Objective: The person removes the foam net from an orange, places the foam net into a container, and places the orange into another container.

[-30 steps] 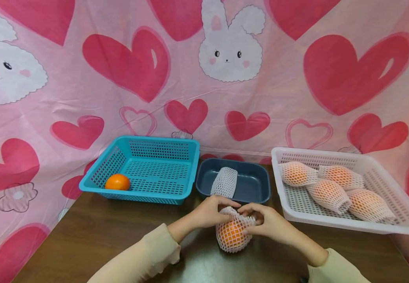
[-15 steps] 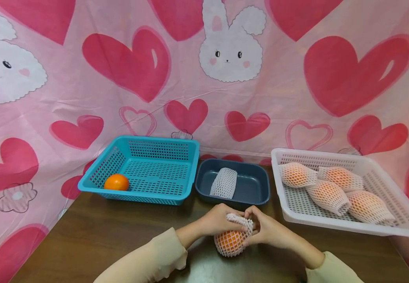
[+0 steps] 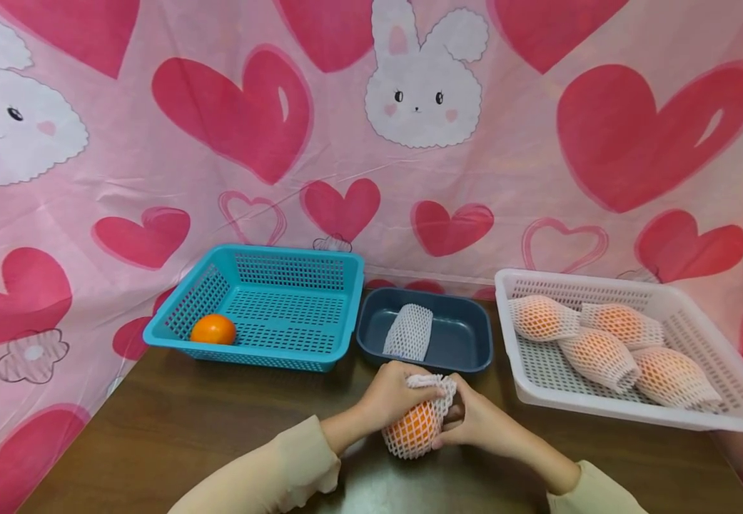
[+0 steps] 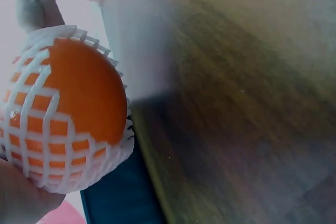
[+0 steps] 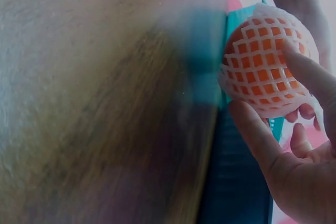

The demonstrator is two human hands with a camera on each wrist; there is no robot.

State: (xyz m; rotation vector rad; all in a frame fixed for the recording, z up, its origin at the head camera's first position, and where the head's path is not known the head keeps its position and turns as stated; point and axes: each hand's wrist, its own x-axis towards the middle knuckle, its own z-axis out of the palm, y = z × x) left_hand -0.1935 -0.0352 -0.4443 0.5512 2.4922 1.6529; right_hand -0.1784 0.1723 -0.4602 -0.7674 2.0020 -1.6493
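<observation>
Between both hands, above the table in front of the dark blue tray (image 3: 455,335), is an orange (image 3: 412,431) in a white foam net sleeve (image 3: 443,389). My left hand (image 3: 392,397) grips it from the upper left, thumb across the net's gathered rim. From the right side, my right hand (image 3: 483,421) holds it with thumb and fingers curled against the net. Bare peel of the orange (image 4: 92,90) shows through the sleeve's opening in the left wrist view. In the right wrist view, the mesh (image 5: 262,66) covers most of it.
A spare foam net sleeve (image 3: 408,333) lies in the dark blue tray. One bare orange (image 3: 213,330) sits in the turquoise basket (image 3: 281,357) at left. Several net-wrapped fruits (image 3: 599,357) lie in the white basket (image 3: 577,405) at right. A patterned cloth (image 3: 345,157) hangs behind.
Both hands first drop slightly, then rise a little with the orange. The left thumb now lies over the net's rim, and the wrapped orange has tilted and shifted slightly left.
</observation>
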